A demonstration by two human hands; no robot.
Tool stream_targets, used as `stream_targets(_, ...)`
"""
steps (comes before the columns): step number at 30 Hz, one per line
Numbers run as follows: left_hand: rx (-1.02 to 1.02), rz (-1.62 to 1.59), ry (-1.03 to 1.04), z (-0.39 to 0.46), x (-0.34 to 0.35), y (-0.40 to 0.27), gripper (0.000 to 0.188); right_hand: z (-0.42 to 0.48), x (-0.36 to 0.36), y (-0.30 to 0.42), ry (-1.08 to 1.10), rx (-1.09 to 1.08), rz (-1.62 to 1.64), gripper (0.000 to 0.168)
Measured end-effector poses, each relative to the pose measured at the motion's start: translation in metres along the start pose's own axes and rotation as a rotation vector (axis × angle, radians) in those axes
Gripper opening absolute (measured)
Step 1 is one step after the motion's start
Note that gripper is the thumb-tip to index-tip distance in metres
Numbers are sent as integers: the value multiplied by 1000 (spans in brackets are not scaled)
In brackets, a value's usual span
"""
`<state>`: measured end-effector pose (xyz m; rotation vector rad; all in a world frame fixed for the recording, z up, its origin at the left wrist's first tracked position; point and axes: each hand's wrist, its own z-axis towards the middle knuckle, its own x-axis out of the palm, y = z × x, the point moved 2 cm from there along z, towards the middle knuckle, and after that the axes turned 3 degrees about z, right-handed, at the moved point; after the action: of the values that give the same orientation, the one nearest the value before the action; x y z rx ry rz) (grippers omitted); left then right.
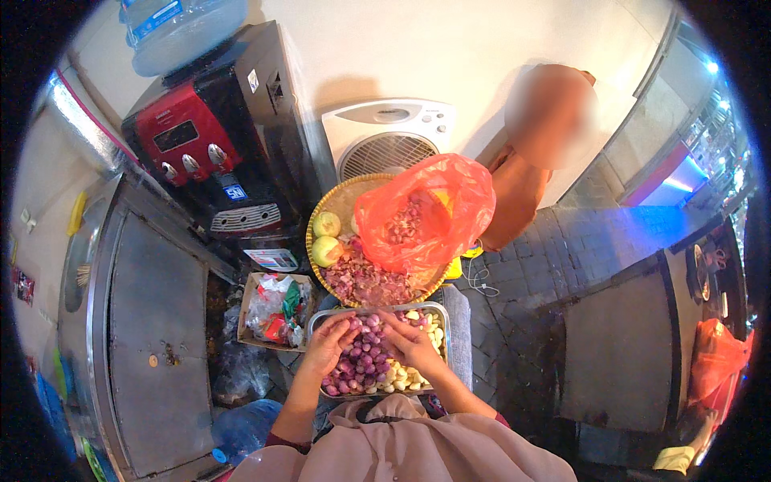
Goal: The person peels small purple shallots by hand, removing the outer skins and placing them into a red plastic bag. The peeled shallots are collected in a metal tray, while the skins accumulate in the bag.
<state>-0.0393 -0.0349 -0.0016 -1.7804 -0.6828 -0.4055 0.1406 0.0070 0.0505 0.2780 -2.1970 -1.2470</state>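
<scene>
A rectangular metal tray [448, 343] in front of me holds peeled shallots [362, 356] on the left and garlic cloves [405, 376] on the right. Over its left side, my left hand [329, 342] pinches a shallot [355, 323] between thumb and fingertips. My right hand [411, 342] is over the tray's right part, fingers pointing forward; whether it grips something is unclear. Just beyond lies a round woven basket [317, 199] with onion-like round vegetables [327, 252], a heap of reddish shallot skins [367, 280] and an open red plastic bag [440, 241] with shallots inside.
A cardboard box of plastic waste [274, 340] stands left of the tray, with a blue water bottle [250, 425] nearer me. Behind are a water dispenser [241, 150] and a white fan unit [388, 114]. A person [521, 187] is beyond the basket; a dark cabinet [620, 343] stands right.
</scene>
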Motion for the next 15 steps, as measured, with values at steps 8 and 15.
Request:
stream_targets(8,71,100,-24,-7,21,-2,23,2,4,-11,97,-97,-355,42)
stream_targets(15,107,128,-13,-6,21,-1,19,1,6,-9,30,-194,-327,36)
